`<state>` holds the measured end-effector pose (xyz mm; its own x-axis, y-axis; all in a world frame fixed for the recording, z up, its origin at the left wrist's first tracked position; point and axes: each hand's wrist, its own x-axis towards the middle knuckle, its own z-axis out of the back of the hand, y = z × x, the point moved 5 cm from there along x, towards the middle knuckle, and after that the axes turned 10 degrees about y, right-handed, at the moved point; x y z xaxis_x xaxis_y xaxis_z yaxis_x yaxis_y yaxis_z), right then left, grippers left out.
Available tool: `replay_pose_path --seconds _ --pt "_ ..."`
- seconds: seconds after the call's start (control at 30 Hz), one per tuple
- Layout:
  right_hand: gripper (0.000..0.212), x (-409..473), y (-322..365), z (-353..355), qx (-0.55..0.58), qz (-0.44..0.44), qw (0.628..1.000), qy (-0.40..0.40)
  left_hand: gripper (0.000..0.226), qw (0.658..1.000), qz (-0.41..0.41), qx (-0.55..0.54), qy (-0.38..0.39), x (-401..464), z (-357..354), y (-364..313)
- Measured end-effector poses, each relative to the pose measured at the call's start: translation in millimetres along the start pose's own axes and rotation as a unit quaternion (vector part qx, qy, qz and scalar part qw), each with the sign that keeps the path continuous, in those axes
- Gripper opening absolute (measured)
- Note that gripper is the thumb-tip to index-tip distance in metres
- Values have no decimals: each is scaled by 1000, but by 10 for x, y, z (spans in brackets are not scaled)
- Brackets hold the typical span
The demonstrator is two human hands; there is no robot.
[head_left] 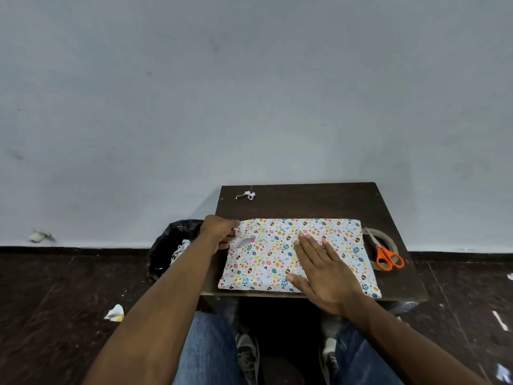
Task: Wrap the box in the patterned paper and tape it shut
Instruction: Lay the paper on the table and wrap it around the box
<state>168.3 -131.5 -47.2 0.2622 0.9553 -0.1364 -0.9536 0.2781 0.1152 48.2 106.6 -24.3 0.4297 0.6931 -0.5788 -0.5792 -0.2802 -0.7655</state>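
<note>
I have a single view, from the wide-angle camera worn on the person's head. It faces forward and tilts down, so the pale grey wall (249, 93) fills the upper half and the small dark wooden table (305, 201) sits low, right of centre, close below the lens. Both forearms reach in from the bottom edge, with the knees and shoes directly beneath. Straight lines bow toward the edges.
</note>
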Motion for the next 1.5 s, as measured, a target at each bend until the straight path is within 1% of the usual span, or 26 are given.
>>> replay_pose_path --seconds 0.07,0.17,0.3,0.37,0.43,0.47,0.53,0.6,0.67,0.77,0.93,1.03,1.1,1.13,1.17,1.2,1.27,1.33,1.37,1.43,1.47,1.5 --pt "79 -2 -17 -15 -12 -7 1000 -11 23 1000 18 1 -2 67 -9 18" --pt "76 -5 -10 -23 -26 -10 1000 -15 28 999 25 -23 -12 91 -52 25" --pt "77 -3 -8 -16 -26 -10 1000 -12 37 992 26 -126 4 130 -120 21" --pt "77 -1 -9 -17 -28 -10 999 -13 43 988 28 -152 2 179 -124 26" --pt "76 0 -13 -9 -32 -10 999 -13 40 992 21 -124 -23 230 -112 25" --pt "76 -1 -16 -8 -31 -10 999 -11 34 994 5 -101 -42 233 -112 15" --pt "76 1 -12 -14 -25 -5 1000 -14 16 996 -48 -24 -74 264 -118 -1" --pt "77 11 -14 -15 -21 -2 1000 -16 34 989 -97 72 -90 252 -154 8" --pt "76 9 -14 -2 -21 -4 1000 -17 30 978 -126 124 -111 225 -162 55" --pt "77 10 -13 -21 -19 0 1000 -12 20 970 -132 119 -167 147 -112 113" --pt "75 5 -6 -15 -23 -8 1000 -9 24 948 -182 135 -225 0 -57 70" --pt "78 4 -6 -12 -7 -4 1000 -14 24 945 -168 144 -240 -27 -15 64" --pt "78 -7 4 20 -4 -1 1000 -21 23 940 -147 183 -250 -60 23 108" --pt "78 -11 11 25 -4 0 1000 -14 22 930 -151 212 -261 -102 42 120" --pt "78 -11 14 22 -3 1 1000 -5 20 916 -171 237 -275 -159 53 106" --pt "78 -12 16 35 -3 1 1000 -5 17 898 -212 259 -286 -218 51 69" --pt "78 -14 19 53 -7 1 1000 -14 16 852 -321 315 -266 -304 -34 -28" --pt "78 -18 25 45 -9 5 1000 -6 25 805 -416 381 -185 -343 -240 -90" --pt "78 -18 28 35 -11 6 1000 -1 34 781 -439 426 -128 -350 -384 -93" --pt "80 -19 33 40 -18 7 1000 -4 57 739 -440 510 -12 -359 -699 -40" --pt "83 -22 36 47 -22 10 1000 -4 66 732 -423 533 34 -352 -826 -5" --pt "88 -22 32 39 -26 15 1000 3 75 738 -399 541 63 -320 -916 21"
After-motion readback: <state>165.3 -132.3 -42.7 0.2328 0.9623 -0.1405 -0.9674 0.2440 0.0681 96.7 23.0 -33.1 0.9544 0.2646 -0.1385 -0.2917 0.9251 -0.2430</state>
